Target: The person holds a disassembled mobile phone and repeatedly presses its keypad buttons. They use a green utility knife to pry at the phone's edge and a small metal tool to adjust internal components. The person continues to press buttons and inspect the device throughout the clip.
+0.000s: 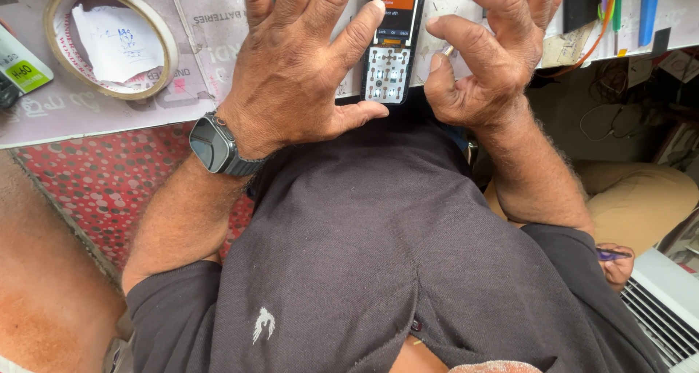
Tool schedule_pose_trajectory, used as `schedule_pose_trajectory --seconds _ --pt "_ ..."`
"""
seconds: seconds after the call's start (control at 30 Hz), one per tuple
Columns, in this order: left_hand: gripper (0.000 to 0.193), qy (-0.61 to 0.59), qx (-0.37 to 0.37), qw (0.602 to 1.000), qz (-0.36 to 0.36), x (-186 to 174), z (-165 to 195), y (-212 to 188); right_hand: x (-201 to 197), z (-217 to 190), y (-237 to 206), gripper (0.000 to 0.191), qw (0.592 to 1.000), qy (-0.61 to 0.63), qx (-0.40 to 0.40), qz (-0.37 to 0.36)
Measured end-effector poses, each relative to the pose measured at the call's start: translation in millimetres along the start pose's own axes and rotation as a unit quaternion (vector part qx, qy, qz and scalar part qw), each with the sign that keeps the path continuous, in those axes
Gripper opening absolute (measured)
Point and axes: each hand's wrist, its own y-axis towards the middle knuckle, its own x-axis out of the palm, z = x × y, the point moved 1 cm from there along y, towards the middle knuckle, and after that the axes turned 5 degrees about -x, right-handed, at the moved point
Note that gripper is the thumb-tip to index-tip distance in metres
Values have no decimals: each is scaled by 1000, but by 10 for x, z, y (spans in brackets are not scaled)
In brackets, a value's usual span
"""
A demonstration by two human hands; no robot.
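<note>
- Head view: a person in a dark grey shirt (378, 235) leans over the edge of a cluttered worktop (109, 107), both bare hands gathered around a small black keypad phone (389, 42) that lies flat near the edge.
- The left hand (298, 67), fingers spread wide, rests beside the phone; its index fingertip touches the phone's left edge near the lit screen and its thumb lies along the lower left corner. The hand is open, gripping nothing.
- A dark square wristwatch (215, 146) sits on the left wrist.
- The right hand (488, 60) arches on the phone's right side, fingers curled and loose, the index fingertip close to the phone's right edge. It holds nothing firmly that can be seen.
- The phone's screen glows with an orange band; its pale keys sit below.
- A roll of tape (109, 42) lies at upper left on the worktop, a scrap of paper inside its ring.
- Coloured pens (626, 9) sit at upper right.
- Another person's hand (617, 264) shows at lower right, holding a purple object.
</note>
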Motion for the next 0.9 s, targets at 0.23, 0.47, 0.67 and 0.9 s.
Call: schedule_pose_trajectory --seconds 0.23,0.47,0.67,0.9 --pt "86 57 50 996 48 26 -7 -9 19 24 -9 16 1000 3 -11 15" --pt "91 -45 -64 995 -54 -135 118 71 20 16 -19 17 1000 -3 -1 3" --pt "91 -53 -77 994 -61 -128 103 66 37 21 -35 20 999 29 -3 34" --pt "85 77 46 995 44 64 -52 -55 -66 110 -28 10 998 14 46 28"
